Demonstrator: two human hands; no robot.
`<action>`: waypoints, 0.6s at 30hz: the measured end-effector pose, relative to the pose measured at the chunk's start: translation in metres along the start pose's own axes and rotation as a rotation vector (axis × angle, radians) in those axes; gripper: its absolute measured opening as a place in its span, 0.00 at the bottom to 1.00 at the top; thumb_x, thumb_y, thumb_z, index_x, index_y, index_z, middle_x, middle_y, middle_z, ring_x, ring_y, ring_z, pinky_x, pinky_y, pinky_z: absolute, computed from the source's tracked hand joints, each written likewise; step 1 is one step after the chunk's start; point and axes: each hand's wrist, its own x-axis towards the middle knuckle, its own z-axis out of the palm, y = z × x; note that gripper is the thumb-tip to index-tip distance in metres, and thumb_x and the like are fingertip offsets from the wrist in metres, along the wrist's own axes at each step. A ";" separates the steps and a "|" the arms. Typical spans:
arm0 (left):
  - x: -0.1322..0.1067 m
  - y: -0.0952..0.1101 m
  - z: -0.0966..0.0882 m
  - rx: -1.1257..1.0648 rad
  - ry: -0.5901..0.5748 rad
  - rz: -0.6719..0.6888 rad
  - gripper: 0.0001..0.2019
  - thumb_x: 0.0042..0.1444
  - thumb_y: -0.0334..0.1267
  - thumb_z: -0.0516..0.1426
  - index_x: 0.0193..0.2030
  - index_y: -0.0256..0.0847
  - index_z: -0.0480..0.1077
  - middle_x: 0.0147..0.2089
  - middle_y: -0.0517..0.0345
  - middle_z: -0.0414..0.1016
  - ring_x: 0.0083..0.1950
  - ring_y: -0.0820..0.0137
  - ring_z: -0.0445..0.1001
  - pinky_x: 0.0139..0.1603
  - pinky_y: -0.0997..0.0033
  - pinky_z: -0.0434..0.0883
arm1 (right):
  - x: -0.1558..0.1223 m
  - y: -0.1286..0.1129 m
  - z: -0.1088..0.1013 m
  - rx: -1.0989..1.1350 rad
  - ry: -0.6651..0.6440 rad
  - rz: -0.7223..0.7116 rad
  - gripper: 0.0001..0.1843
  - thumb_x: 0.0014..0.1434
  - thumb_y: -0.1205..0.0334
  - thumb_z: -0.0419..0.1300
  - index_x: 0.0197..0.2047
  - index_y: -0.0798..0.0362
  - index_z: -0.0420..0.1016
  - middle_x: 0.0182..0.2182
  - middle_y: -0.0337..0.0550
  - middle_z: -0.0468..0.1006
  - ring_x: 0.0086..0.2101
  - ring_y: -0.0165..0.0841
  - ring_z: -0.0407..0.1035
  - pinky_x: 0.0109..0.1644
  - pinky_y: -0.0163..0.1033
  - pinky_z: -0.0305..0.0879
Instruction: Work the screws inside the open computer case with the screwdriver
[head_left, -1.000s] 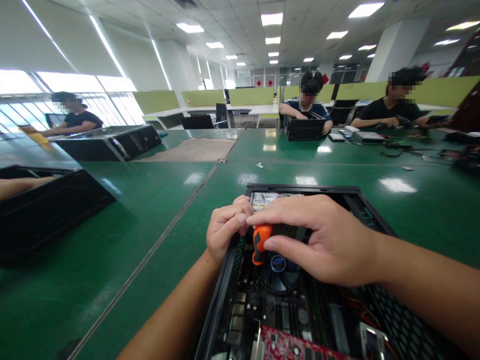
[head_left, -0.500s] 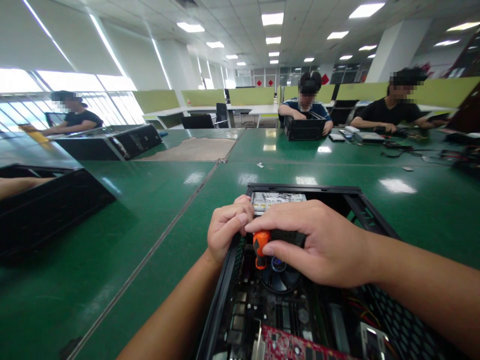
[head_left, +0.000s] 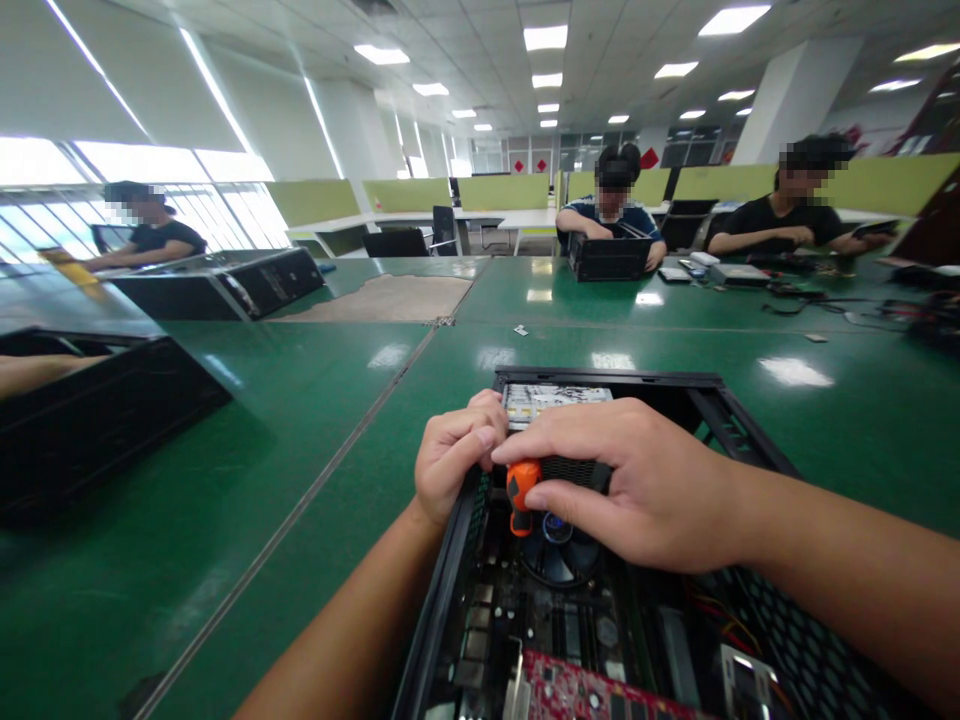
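Observation:
An open black computer case (head_left: 441, 590) lies in front of me. My right hand (head_left: 645, 490) is closed round the orange and black handle of a screwdriver (head_left: 523, 497), held roughly upright inside the case near its far left corner. The screwdriver's tip is hidden. Beside it, my left hand (head_left: 454, 460) has its fingers curled over the case's left edge. Just below my right hand sits a round CPU fan (head_left: 561, 562). A red circuit card (head_left: 585, 688) is at the near end, and a labelled power supply (head_left: 559, 395) is at the far end.
On the green table (head_left: 315, 400) another black case (head_left: 112, 420) stands at left, with someone's forearm in it. Farther off are a case (head_left: 277, 282) at left, a person (head_left: 611, 215) behind a small case (head_left: 611, 258), and a person (head_left: 806, 225) with cables (head_left: 840, 300).
My hands and the screwdriver stay almost where they were. Across the table, the person at the right has lifted a hand from the things on the table.

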 end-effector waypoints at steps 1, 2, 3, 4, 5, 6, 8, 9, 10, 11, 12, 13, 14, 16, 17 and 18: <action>0.000 0.000 0.000 -0.002 -0.001 0.006 0.23 0.61 0.45 0.55 0.16 0.40 0.58 0.20 0.59 0.61 0.28 0.67 0.62 0.55 0.53 0.60 | 0.000 0.000 0.000 -0.006 0.002 0.008 0.04 0.63 0.68 0.63 0.42 0.52 0.78 0.41 0.42 0.84 0.43 0.34 0.77 0.51 0.39 0.70; 0.000 0.000 0.000 -0.005 -0.007 0.014 0.23 0.61 0.44 0.55 0.16 0.40 0.58 0.20 0.59 0.61 0.28 0.67 0.62 0.54 0.53 0.60 | 0.000 0.000 0.000 -0.013 0.005 0.017 0.04 0.63 0.67 0.64 0.42 0.53 0.78 0.41 0.42 0.84 0.42 0.34 0.77 0.50 0.39 0.70; 0.001 0.000 0.000 -0.010 -0.010 0.022 0.23 0.61 0.44 0.55 0.16 0.40 0.58 0.19 0.59 0.61 0.28 0.67 0.62 0.54 0.54 0.60 | 0.000 0.000 0.000 -0.021 0.008 0.029 0.05 0.62 0.65 0.66 0.42 0.53 0.78 0.40 0.41 0.84 0.40 0.33 0.76 0.48 0.38 0.70; 0.000 0.000 0.000 -0.013 -0.014 0.028 0.23 0.61 0.43 0.55 0.16 0.40 0.58 0.19 0.59 0.61 0.28 0.67 0.62 0.53 0.54 0.60 | 0.000 0.000 0.000 -0.030 0.012 0.040 0.07 0.61 0.63 0.67 0.43 0.54 0.78 0.40 0.41 0.84 0.39 0.33 0.76 0.47 0.38 0.70; 0.000 0.000 0.000 -0.014 -0.017 0.031 0.23 0.61 0.43 0.55 0.16 0.40 0.58 0.19 0.59 0.61 0.28 0.67 0.62 0.53 0.54 0.60 | 0.000 -0.001 -0.001 -0.035 0.013 0.048 0.09 0.61 0.62 0.68 0.44 0.54 0.78 0.39 0.41 0.83 0.38 0.33 0.75 0.46 0.38 0.70; 0.000 0.000 0.000 -0.012 -0.015 0.030 0.23 0.61 0.44 0.55 0.16 0.40 0.58 0.19 0.59 0.61 0.28 0.67 0.62 0.54 0.54 0.60 | 0.000 -0.001 -0.001 -0.034 0.013 0.051 0.09 0.61 0.62 0.67 0.44 0.54 0.78 0.40 0.42 0.83 0.38 0.33 0.75 0.46 0.38 0.70; -0.001 0.000 -0.001 0.002 -0.004 0.016 0.23 0.61 0.45 0.55 0.16 0.40 0.58 0.20 0.59 0.62 0.28 0.67 0.63 0.55 0.53 0.60 | 0.000 -0.001 -0.001 -0.020 0.008 0.038 0.09 0.62 0.66 0.65 0.47 0.54 0.78 0.42 0.43 0.83 0.41 0.33 0.75 0.50 0.39 0.70; -0.001 0.000 -0.001 0.010 0.001 0.007 0.23 0.61 0.45 0.55 0.16 0.40 0.58 0.20 0.59 0.62 0.29 0.66 0.63 0.56 0.53 0.60 | 0.000 0.000 -0.001 -0.008 0.004 0.027 0.10 0.63 0.68 0.63 0.48 0.53 0.77 0.44 0.44 0.83 0.44 0.34 0.76 0.52 0.40 0.69; -0.001 0.000 -0.001 0.015 0.002 0.003 0.23 0.61 0.46 0.55 0.16 0.40 0.59 0.21 0.58 0.62 0.29 0.66 0.64 0.56 0.53 0.60 | 0.000 0.000 -0.001 0.003 -0.004 0.020 0.11 0.64 0.70 0.61 0.50 0.53 0.77 0.46 0.45 0.83 0.46 0.34 0.76 0.55 0.41 0.69; -0.001 0.000 -0.001 0.016 0.001 0.003 0.24 0.61 0.46 0.55 0.16 0.40 0.59 0.21 0.58 0.63 0.30 0.66 0.64 0.56 0.53 0.60 | 0.000 0.001 -0.001 0.011 -0.013 0.018 0.13 0.64 0.71 0.60 0.51 0.52 0.77 0.48 0.45 0.83 0.49 0.35 0.75 0.57 0.43 0.68; -0.001 0.001 -0.001 0.012 0.000 0.005 0.24 0.61 0.46 0.55 0.16 0.40 0.59 0.21 0.58 0.63 0.30 0.66 0.65 0.56 0.54 0.60 | 0.000 0.002 -0.001 0.014 -0.020 0.020 0.15 0.64 0.72 0.58 0.52 0.52 0.77 0.49 0.45 0.82 0.51 0.35 0.75 0.59 0.43 0.67; -0.001 0.001 0.000 0.006 -0.001 0.009 0.24 0.62 0.45 0.55 0.16 0.40 0.58 0.21 0.58 0.64 0.30 0.66 0.65 0.56 0.54 0.60 | -0.001 0.002 -0.001 0.017 -0.027 0.023 0.16 0.64 0.73 0.58 0.53 0.52 0.76 0.50 0.45 0.82 0.52 0.35 0.74 0.61 0.44 0.67; -0.001 0.001 0.000 0.000 -0.002 0.014 0.24 0.62 0.45 0.55 0.16 0.40 0.58 0.20 0.58 0.64 0.29 0.66 0.65 0.55 0.54 0.60 | -0.001 0.003 0.000 0.020 -0.032 0.025 0.17 0.64 0.73 0.57 0.54 0.52 0.76 0.51 0.45 0.82 0.53 0.35 0.74 0.62 0.44 0.66; 0.000 0.002 0.001 -0.006 -0.003 0.020 0.24 0.62 0.44 0.55 0.16 0.40 0.58 0.20 0.58 0.64 0.29 0.66 0.65 0.55 0.55 0.60 | -0.002 0.005 0.001 0.030 -0.034 0.023 0.19 0.64 0.75 0.56 0.56 0.53 0.76 0.52 0.44 0.82 0.54 0.34 0.74 0.63 0.43 0.65; 0.000 0.002 0.001 -0.005 -0.003 0.021 0.24 0.62 0.44 0.55 0.16 0.40 0.58 0.20 0.58 0.63 0.29 0.66 0.64 0.55 0.55 0.60 | -0.002 0.005 0.002 0.035 -0.032 0.018 0.19 0.65 0.75 0.56 0.56 0.53 0.76 0.52 0.44 0.82 0.54 0.34 0.73 0.63 0.42 0.64; 0.000 0.002 0.001 -0.003 -0.003 0.021 0.24 0.62 0.44 0.55 0.16 0.40 0.58 0.20 0.58 0.63 0.29 0.66 0.64 0.54 0.55 0.60 | -0.002 0.005 0.002 0.037 -0.027 0.011 0.19 0.65 0.74 0.57 0.56 0.53 0.76 0.52 0.44 0.82 0.54 0.33 0.74 0.63 0.41 0.65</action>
